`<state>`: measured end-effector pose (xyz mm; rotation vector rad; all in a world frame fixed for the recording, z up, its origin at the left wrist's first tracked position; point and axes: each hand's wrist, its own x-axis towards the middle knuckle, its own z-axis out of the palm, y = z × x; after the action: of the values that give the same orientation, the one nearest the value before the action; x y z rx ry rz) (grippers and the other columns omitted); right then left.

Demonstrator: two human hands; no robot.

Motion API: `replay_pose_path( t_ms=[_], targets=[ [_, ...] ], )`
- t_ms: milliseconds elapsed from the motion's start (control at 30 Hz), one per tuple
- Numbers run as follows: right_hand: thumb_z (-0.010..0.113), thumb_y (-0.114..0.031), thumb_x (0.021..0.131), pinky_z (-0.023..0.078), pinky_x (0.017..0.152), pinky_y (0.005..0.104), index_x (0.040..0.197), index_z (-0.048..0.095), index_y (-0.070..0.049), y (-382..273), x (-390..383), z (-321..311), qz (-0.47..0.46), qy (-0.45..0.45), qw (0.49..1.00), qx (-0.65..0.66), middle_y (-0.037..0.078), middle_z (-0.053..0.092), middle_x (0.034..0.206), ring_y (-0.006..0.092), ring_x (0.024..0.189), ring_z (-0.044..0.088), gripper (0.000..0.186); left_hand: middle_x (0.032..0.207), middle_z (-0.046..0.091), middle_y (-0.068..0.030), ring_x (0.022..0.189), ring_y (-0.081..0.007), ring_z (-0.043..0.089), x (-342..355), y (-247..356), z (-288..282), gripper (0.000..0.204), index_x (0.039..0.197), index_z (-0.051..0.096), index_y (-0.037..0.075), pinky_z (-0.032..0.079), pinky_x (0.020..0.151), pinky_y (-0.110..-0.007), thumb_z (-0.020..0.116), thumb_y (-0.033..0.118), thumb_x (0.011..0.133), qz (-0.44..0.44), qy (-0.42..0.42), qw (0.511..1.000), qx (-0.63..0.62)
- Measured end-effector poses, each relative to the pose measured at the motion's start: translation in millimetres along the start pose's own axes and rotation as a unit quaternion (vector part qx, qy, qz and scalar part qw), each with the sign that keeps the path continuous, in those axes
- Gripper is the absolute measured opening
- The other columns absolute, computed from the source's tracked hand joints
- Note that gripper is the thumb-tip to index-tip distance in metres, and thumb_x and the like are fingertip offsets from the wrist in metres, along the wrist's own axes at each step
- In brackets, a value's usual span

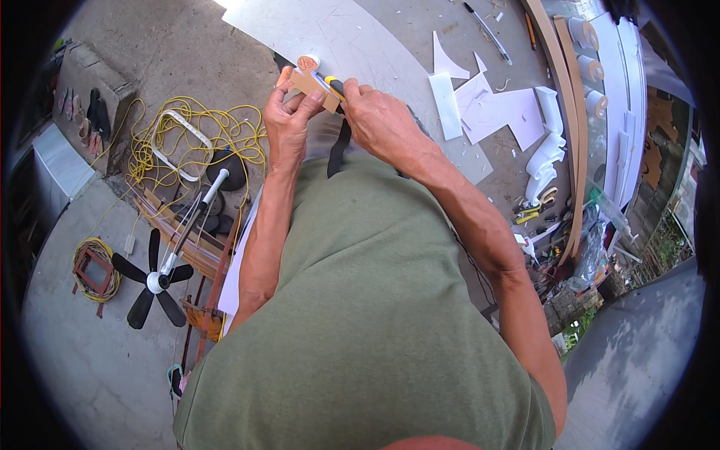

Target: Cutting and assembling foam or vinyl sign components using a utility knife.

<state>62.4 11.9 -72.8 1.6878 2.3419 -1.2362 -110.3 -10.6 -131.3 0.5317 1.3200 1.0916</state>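
Note:
My left hand (289, 112) grips a small brown cardboard piece (321, 96) between thumb and fingers. My right hand (382, 127) is closed round a yellow-and-black handled tool (334, 85), held against that piece; its working end is hard to make out. A small white roll (308, 61) with a tan end sits just beyond the piece, above my fingers. Behind both hands lies a large pale scratched board (356, 34). A black strap (339, 150) hangs below my hands in front of my olive shirt.
White offcuts (525, 120), a pen (487, 34), long brown strips (574, 150) and scattered tools (529, 214) lie to the right. At the left are a black fan (154, 281), a tangled yellow cord (154, 127), a coiled cable (97, 274) and a concrete block with footwear (94, 112).

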Motion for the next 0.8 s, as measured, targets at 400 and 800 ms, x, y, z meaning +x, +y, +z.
replay_pose_path(
  t_ms=[400,800],
  targets=[
    [0.054,-0.015,0.098,0.051,0.062,0.0517,0.101,0.048,0.005,5.6,-2.3,0.3,-0.001,-0.003,1.000,0.002,0.026,0.065,0.081,0.0437,0.072,0.065,0.021,0.107,0.069,-0.0229,0.094,-0.0216,0.071,-3.8,2.7,2.1,0.056,0.129,0.044,-0.011,0.060,0.083,-0.033,0.075,0.008,0.087,-0.014,0.002,1.000,-0.005],
    [0.056,-0.016,0.098,0.052,0.058,0.0500,0.104,0.046,0.003,9.2,-11.8,3.5,-0.017,0.009,1.000,-0.015,0.023,0.064,0.081,0.0421,0.068,0.066,0.022,0.105,0.070,-0.0219,0.092,-0.0214,0.071,-4.7,4.0,4.4,0.058,0.130,0.042,-0.012,0.061,0.080,-0.032,0.075,0.006,0.086,-0.020,0.010,1.000,-0.008]
  ],
)
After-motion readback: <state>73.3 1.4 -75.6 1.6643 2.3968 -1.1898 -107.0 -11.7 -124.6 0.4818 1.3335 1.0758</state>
